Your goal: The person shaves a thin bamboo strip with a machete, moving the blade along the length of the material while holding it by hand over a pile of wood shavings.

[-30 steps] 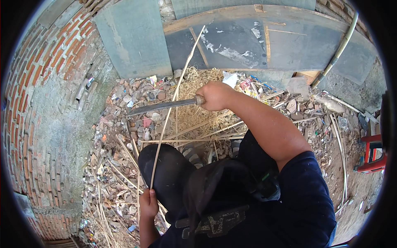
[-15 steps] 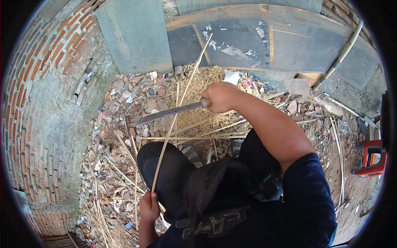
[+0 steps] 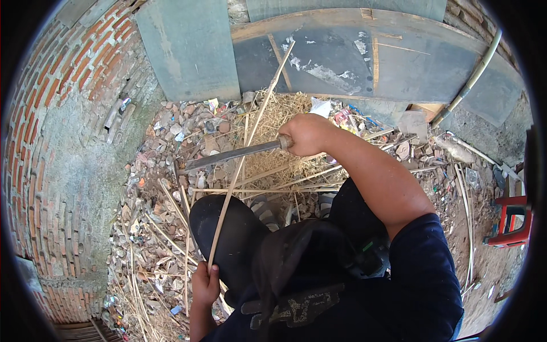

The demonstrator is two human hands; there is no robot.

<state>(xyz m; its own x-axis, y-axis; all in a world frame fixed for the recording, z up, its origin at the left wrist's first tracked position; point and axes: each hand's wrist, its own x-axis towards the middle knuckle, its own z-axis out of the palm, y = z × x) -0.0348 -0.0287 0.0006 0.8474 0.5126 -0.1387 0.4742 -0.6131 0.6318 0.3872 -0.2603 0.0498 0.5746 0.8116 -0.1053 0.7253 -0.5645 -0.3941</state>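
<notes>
Right hand (image 3: pixel 307 135) clasps a knife's (image 3: pixel 219 158) handle, blade crossing a stick (image 3: pixel 228 196). Left hand (image 3: pixel 205 285) pinches the stick's lower part.

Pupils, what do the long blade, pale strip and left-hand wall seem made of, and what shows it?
Long blade: probably steel, dull; its flat, dark-grey length looks metallic.
Pale strip: likely bamboo or wood, unpainted, given its tan colour and slightly uneven outline.
Left-hand wall: brick, rough; orange courses show beside a grey patch, perhaps plaster.
</notes>
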